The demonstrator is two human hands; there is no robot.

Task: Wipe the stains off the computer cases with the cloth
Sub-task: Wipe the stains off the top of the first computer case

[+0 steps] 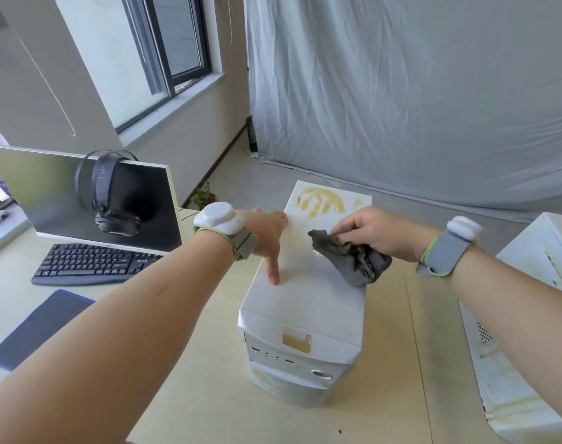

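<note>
- Head view: nearest the camera, two bare forearms reach forward over a pale wooden surface (385,363), each wrist wearing a grey strap with a white pod.
- A white computer case (305,302) stands upright on the surface between the arms, its front panel facing the camera.
- The left hand (267,233) lies on the case's top at its left edge, thumb stretched flat on the panel and the other fingers over the side; its grip is loose and holds nothing.
- The right hand (382,233) has its grip clamped on a crumpled grey cloth (353,256), which rests on the right part of the case's top.
- A yellow-brown stain (318,201) is smeared across the far end of the top, just beyond both hands.
- A second white case (529,299), with yellowish streaks, sits at the right edge.
- To the left are a black keyboard (91,262), a monitor (55,193) with headphones (108,193) hung on it, and a dark blue mat (36,328).
</note>
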